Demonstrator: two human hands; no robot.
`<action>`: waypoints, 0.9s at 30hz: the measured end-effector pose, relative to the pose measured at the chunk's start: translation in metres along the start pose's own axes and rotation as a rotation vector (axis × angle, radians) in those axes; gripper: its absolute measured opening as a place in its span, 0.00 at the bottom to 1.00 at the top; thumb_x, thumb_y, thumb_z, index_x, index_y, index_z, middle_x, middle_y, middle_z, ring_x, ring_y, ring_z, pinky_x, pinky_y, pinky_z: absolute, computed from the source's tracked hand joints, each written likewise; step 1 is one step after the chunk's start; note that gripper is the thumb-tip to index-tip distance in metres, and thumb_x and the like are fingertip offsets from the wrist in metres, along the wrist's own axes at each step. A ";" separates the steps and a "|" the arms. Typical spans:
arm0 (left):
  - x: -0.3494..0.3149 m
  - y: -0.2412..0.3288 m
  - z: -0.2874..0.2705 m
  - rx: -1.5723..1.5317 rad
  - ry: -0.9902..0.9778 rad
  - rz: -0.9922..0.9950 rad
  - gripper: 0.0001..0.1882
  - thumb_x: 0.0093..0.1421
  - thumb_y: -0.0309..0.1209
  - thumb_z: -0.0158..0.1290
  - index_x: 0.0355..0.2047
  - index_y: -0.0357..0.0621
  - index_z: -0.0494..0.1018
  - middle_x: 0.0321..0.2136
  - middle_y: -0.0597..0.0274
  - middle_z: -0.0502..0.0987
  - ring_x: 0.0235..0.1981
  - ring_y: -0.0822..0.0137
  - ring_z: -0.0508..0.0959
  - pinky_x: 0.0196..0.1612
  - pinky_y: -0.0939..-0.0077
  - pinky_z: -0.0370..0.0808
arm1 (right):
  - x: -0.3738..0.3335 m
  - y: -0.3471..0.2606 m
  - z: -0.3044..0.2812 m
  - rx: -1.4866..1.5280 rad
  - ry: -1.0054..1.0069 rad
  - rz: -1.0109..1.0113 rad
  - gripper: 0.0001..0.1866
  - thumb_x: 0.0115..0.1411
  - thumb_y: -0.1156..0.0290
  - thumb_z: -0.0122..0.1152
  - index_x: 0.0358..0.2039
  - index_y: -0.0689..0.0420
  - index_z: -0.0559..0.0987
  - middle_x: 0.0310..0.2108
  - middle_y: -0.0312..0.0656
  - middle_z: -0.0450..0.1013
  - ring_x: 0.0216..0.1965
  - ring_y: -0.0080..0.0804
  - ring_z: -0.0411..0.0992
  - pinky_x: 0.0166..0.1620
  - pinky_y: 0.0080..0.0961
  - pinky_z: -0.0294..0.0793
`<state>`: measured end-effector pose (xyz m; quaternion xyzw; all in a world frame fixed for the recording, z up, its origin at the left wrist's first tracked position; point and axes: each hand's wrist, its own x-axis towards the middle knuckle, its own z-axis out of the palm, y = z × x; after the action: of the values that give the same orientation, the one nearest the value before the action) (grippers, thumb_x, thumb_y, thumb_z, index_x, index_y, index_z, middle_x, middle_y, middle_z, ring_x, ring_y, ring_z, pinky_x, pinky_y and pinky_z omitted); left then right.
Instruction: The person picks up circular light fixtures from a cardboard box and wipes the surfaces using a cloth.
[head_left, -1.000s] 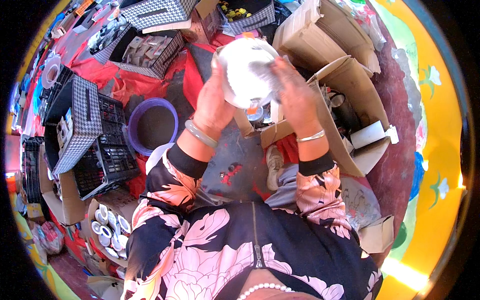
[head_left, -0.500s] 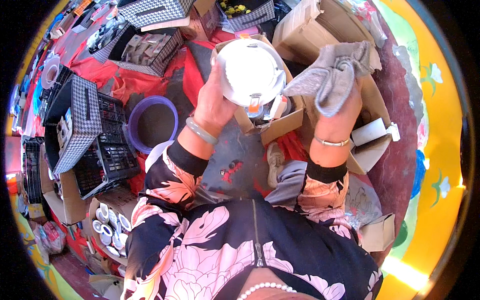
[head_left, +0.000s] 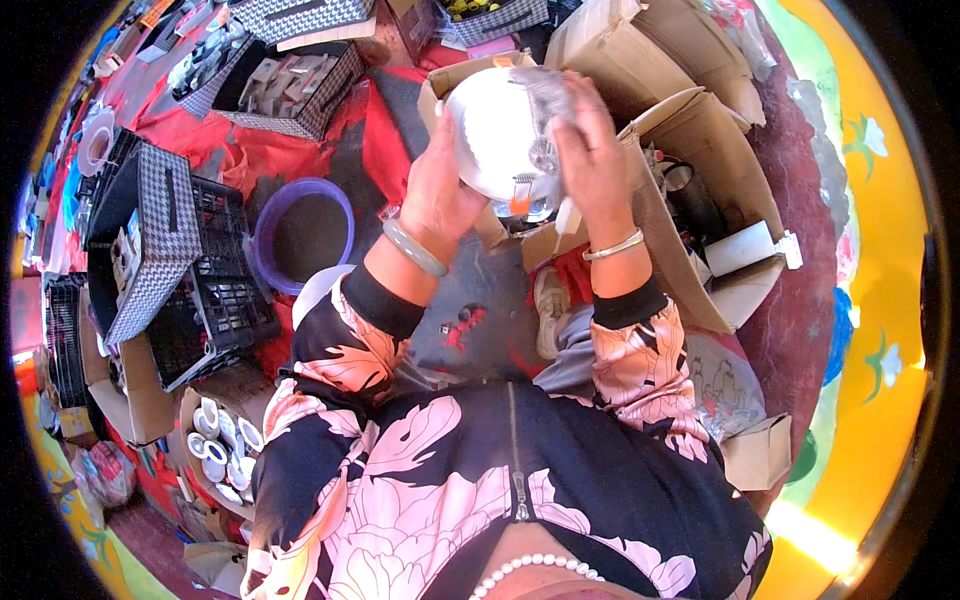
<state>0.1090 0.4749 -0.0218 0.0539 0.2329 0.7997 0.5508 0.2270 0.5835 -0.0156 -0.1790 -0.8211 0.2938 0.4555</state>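
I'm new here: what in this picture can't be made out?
All in the head view:
Left fingers: mostly hidden behind the white downlight, thumb aside.
Grey cloth: blurred, partly covered by the right fingers.
Yellow pieces: cut off by the top edge.
Red bits on the floor: too small to identify.

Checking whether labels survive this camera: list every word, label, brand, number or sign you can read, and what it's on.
None can be read, so nothing to quote.
Orange card, top left: too small and blurred.
Packets in the checked bin: too small.
White disc in the left hand: no lettering visible on the uncovered part.
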 end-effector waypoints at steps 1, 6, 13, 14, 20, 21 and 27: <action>0.001 0.003 -0.003 0.000 -0.007 0.015 0.26 0.68 0.45 0.30 0.58 0.41 0.56 0.55 0.56 0.65 0.56 0.59 0.66 0.59 0.61 0.62 | 0.000 -0.013 0.002 -0.148 -0.061 -0.111 0.18 0.56 0.72 0.53 0.49 0.58 0.72 0.52 0.50 0.67 0.56 0.44 0.63 0.59 0.34 0.59; 0.011 -0.001 -0.036 -0.086 -0.115 0.014 0.24 0.68 0.45 0.29 0.55 0.41 0.61 0.51 0.58 0.69 0.52 0.62 0.69 0.55 0.68 0.65 | -0.007 -0.034 0.024 -0.155 -0.271 -0.309 0.16 0.54 0.70 0.54 0.45 0.55 0.76 0.49 0.46 0.69 0.53 0.43 0.66 0.57 0.38 0.61; -0.003 0.001 -0.004 -0.026 -0.145 0.048 0.24 0.68 0.44 0.30 0.55 0.41 0.61 0.50 0.59 0.69 0.51 0.63 0.69 0.57 0.67 0.63 | 0.004 -0.030 0.007 -0.248 -0.168 -0.366 0.16 0.53 0.74 0.54 0.43 0.55 0.76 0.45 0.45 0.71 0.49 0.41 0.69 0.54 0.36 0.65; -0.004 0.003 0.002 0.015 -0.111 0.070 0.25 0.68 0.45 0.30 0.56 0.41 0.60 0.51 0.58 0.69 0.52 0.62 0.69 0.57 0.66 0.63 | 0.004 -0.022 0.001 -0.276 -0.109 -0.332 0.16 0.52 0.75 0.54 0.43 0.55 0.76 0.45 0.46 0.72 0.49 0.42 0.69 0.53 0.36 0.66; -0.002 0.021 -0.002 0.056 -0.055 0.135 0.27 0.67 0.48 0.31 0.60 0.44 0.55 0.57 0.57 0.64 0.57 0.58 0.65 0.59 0.60 0.62 | 0.014 0.014 -0.053 0.302 0.435 0.522 0.12 0.58 0.76 0.52 0.43 0.63 0.75 0.40 0.42 0.74 0.42 0.27 0.71 0.44 0.24 0.72; 0.000 0.022 -0.002 0.037 -0.053 0.125 0.28 0.67 0.48 0.31 0.60 0.44 0.55 0.57 0.57 0.63 0.57 0.58 0.65 0.59 0.60 0.62 | 0.014 0.022 -0.060 0.494 0.484 0.461 0.14 0.60 0.74 0.53 0.45 0.64 0.73 0.41 0.39 0.72 0.40 0.21 0.69 0.43 0.20 0.70; 0.005 0.019 -0.010 -0.114 -0.077 0.090 0.29 0.67 0.49 0.30 0.60 0.44 0.54 0.58 0.57 0.61 0.57 0.57 0.64 0.59 0.58 0.63 | 0.008 -0.031 -0.036 0.326 0.396 0.289 0.16 0.58 0.76 0.55 0.47 0.62 0.70 0.43 0.38 0.70 0.41 0.23 0.69 0.46 0.20 0.68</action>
<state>0.0870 0.4705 -0.0232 0.0635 0.1630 0.8329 0.5251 0.2526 0.5760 0.0239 -0.2725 -0.6241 0.4429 0.5832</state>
